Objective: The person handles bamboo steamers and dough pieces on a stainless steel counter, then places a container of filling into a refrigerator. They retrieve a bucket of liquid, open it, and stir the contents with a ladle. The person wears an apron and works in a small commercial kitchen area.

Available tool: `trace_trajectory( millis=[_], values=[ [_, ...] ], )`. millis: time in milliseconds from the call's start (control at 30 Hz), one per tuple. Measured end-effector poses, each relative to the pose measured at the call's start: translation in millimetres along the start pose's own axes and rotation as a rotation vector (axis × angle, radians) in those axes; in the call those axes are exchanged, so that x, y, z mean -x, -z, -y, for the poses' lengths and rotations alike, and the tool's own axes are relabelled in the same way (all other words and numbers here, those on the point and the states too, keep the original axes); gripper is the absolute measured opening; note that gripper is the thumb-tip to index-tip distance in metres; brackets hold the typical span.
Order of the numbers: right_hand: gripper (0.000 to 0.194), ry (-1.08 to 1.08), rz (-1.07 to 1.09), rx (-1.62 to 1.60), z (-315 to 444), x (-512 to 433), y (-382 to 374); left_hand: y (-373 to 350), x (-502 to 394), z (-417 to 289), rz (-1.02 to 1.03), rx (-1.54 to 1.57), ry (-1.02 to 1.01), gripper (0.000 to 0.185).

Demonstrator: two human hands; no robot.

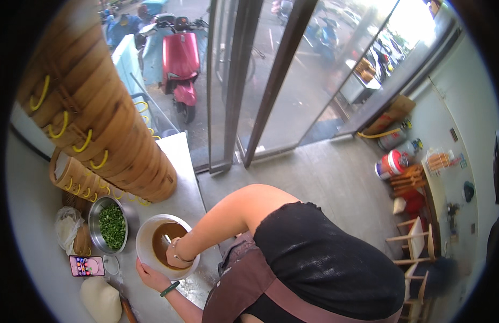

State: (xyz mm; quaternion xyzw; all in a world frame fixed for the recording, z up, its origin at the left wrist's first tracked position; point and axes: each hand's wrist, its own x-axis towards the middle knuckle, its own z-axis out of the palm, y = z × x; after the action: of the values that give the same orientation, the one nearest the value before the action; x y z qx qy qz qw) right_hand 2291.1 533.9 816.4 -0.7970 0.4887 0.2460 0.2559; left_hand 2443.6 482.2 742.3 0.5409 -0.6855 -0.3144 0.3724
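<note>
A white bowl holding brown liquid stands on the metal worktop. My right hand reaches inside it, closed on a metal utensil whose lower end is hidden. With my left hand, a green bangle at its wrist, I grip the bowl's near-left rim. Chopped green leaves fill a steel bowl to the left. Below that lie a lit phone, a clear round lid or dish, and a pale lump of dough beside a wooden stick.
Tall stacked bamboo steamers with yellow handles rise behind the bowls. A plastic bag sits against the wall. Behind glass doors stands a pink scooter. Wooden chairs and a red-and-white bucket stand at right.
</note>
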Motion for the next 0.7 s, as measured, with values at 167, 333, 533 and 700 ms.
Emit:
trace_trajectory(
  millis=[167,333,533,700],
  values=[
    [0.022,0.123,-0.026,0.105,-4.8,12.6,-0.2,0.4,1.4,-9.5,0.022,0.052,0.053,0.034],
    [0.02,0.145,0.016,0.228,-7.0,27.7,3.7,-4.7,1.6,-9.9,0.029,0.067,0.042,0.034],
    [0.023,0.157,-0.145,0.124,-35.0,52.9,1.5,-11.1,4.4,-18.1,-0.015,0.062,-0.008,0.032],
    [0.016,0.032,-0.356,0.186,-43.0,35.0,36.5,-4.9,3.1,-3.4,-0.064,0.133,0.091,0.032]
  ],
)
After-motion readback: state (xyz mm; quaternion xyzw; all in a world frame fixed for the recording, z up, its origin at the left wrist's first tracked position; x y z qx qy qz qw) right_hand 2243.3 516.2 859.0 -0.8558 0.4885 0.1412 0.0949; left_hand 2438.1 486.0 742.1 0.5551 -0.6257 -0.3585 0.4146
